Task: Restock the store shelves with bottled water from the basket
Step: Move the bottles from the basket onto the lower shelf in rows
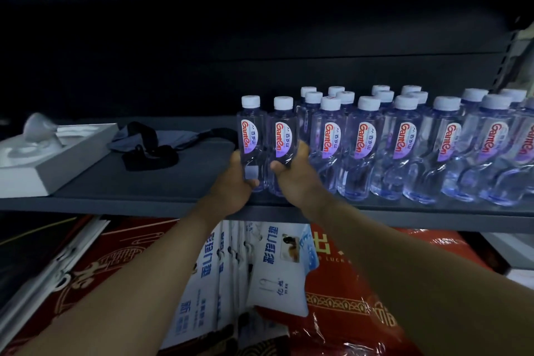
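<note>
Big to small: the dark grey shelf (161, 182) runs across in front of us, and the stocked block of Ganten water bottles (404, 139) fills its right half, several rows deep. Our two go at the block's left end, near edge. The left bottle (250, 139) is in our left hand (234, 182) and the right bottle (283, 136) in our right hand (294, 176), each hand wrapped round the lower body. Both look upright; can't tell if the bases are fully down.

To do it well, we reckon: seat the bases flat, slide them right till they touch the neighbour, keep them flush w/ the front row and labels facing near. Let go w/o tipping, and stay clear of the black strap (150, 150) further left.

Bottles are small, clear plastic, waisted low down, w/ white caps (369, 103) and red-purple labels (362, 140). The walls prob. dent if squeezed. Basket not in view.
</note>
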